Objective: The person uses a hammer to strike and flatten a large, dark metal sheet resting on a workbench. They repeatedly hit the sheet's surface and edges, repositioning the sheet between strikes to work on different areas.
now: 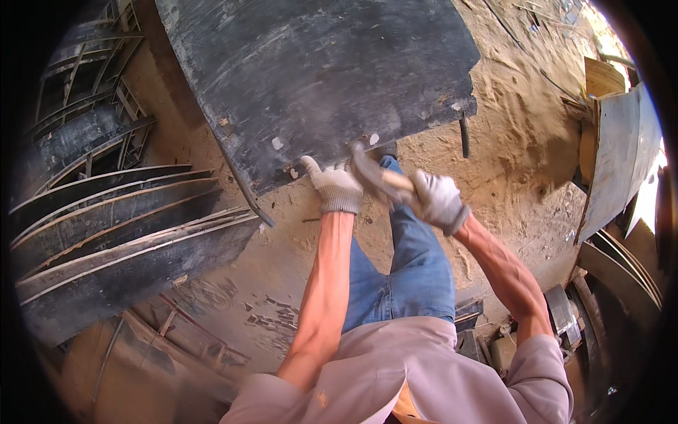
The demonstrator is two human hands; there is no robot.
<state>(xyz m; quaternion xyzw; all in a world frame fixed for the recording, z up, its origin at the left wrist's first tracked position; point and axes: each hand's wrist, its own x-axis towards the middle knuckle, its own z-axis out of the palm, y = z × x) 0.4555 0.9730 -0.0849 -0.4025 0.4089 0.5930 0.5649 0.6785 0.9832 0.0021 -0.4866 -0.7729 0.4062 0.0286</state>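
A large dark, worn board [325,78] lies in front of me on a stand with metal legs. My left hand [333,185], in a white knit glove, is at its near edge. One finger sticks out to the left; the others look curled beside the hammer, and whatever they hold is hidden. My gloved right hand [439,201] is closed around the light wooden handle of a hammer [378,177]. The hammer's head is smeared by motion, just right of my left fingers and above the edge. Pale chipped spots [374,139] mark the board near there.
Curved dark panels [134,247] are stacked on the left, with metal frames [85,78] behind them. Sheets [614,162] lean on the right beside sandy ground [522,141]. Small dark scraps [275,318] lie on the floor at lower left. A metal leg [247,187] juts out at the board's left corner.
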